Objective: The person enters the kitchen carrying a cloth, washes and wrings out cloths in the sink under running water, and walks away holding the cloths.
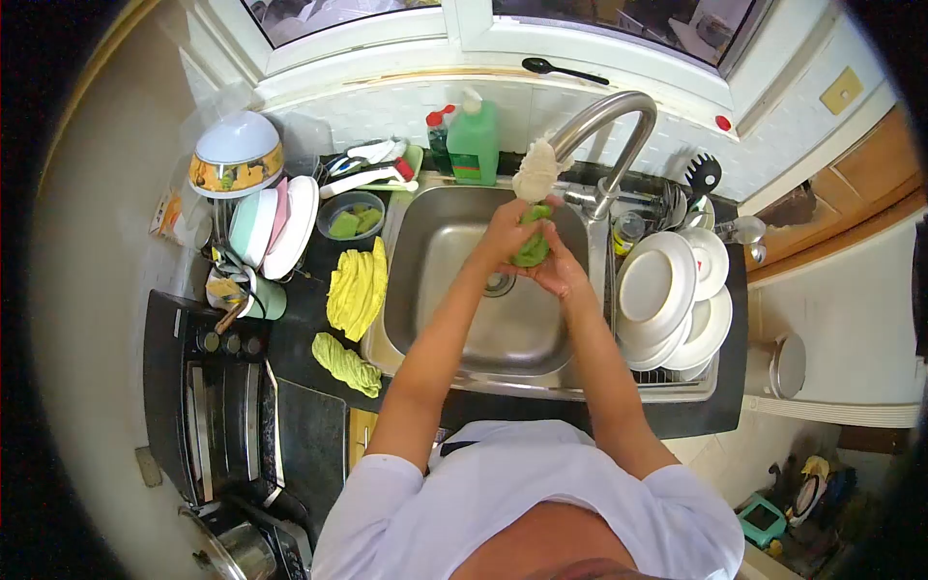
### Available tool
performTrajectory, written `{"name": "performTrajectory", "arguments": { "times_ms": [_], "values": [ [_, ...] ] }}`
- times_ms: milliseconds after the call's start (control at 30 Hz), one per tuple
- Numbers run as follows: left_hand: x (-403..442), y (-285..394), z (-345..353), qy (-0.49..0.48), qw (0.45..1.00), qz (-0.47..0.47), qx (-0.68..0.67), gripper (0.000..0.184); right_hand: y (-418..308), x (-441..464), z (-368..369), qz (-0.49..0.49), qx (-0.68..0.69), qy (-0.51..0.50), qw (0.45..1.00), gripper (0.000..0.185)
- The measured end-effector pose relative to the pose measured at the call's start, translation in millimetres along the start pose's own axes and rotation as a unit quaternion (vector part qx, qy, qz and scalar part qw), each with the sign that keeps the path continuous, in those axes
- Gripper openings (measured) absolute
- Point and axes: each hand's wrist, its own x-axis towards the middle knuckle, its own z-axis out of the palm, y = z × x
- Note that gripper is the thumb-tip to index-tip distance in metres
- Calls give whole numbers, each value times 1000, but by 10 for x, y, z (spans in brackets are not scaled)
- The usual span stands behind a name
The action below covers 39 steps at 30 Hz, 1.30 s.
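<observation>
Both of my hands are over the sink (435, 280), beneath the tap (633, 121). A soft green sponge (532, 249) is held between them, partly covered by my fingers. My left hand (505, 234) grips its upper left side. From the lower right, my right hand (559, 269) closes round it. A pale, bunched wrapping (537, 172) covers the spout's end just above my hands. The drain (498, 284) shows below them.
Plates (657, 285) are stacked on the right-hand rack. Left of the sink lie yellow gloves (357, 290), a green cloth (346, 364) and a bowl (350, 217) with green sponge pieces. A green soap bottle (473, 143) stands behind, and a toaster oven (208, 396) at far left.
</observation>
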Motion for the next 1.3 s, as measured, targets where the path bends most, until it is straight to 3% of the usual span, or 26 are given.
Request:
{"name": "performTrajectory", "arguments": {
  "times_ms": [100, 167, 267, 367, 467, 567, 633, 667, 733, 767, 833, 1033, 1067, 1133, 1167, 1300],
  "values": [
    [29, 401, -55, -56, 991, -43, -112, 26, -91, 143, -195, 68, -105, -15, 992, 55],
    [-7, 721, -61, -67, 951, -168, -252, 26, -106, 176, -208, 83, -155, -1, 984, 51],
    [55, 645, -131, -52, 982, -113, -140, 29, -166, 170, 138, 67, -215, 47, 973, 46],
    [77, 483, -104, -14, 970, -118, -213, 31, -164, 250, 183, 81, -293, 92, 948, 46],
    [104, 207, -93, 28, 979, -118, -162, 30, -102, 309, 10, 75, -343, 87, 932, 44],
    [136, 135, -11, 111, 979, -159, 57, 27, -16, 333, -82, 7, -379, 83, 922, 33],
    [120, 82, 34, 149, 979, -43, 135, 23, 131, 361, -32, -66, -415, 137, 897, 19],
    [114, 58, 41, 166, 971, 16, 174, 22, 126, 387, -97, -46, -507, 128, 851, 17],
    [72, 163, 69, 184, 963, -7, 195, 22, 151, 470, -360, -58, -655, 109, 746, 16],
    [44, 224, 86, 193, 959, -19, 206, 23, 185, 496, -473, -91, -712, 106, 688, 16],
    [11, 173, 89, 182, 955, -38, 232, 27, 261, 484, -487, -260, -767, 101, 577, 18],
    [-149, -133, -6, 249, 934, -12, 255, 34, 9, 321, -384, -69, -675, 205, 706, 54],
    [-204, -184, -72, 273, 921, -21, 276, 35, -44, 257, -410, -50, -596, 199, 777, 57],
    [-286, 154, -219, 197, 952, -220, 79, 36, -144, 76, -267, -12, -418, 179, 890, 64],
    [-312, 284, -255, 153, 937, -312, -23, 37, -151, 32, -252, -11, -351, 200, 915, 60],
    [-373, 235, -197, 60, 977, -192, -76, 31, -91, 7, -223, 34, -148, 226, 962, 46]
  ]
}}
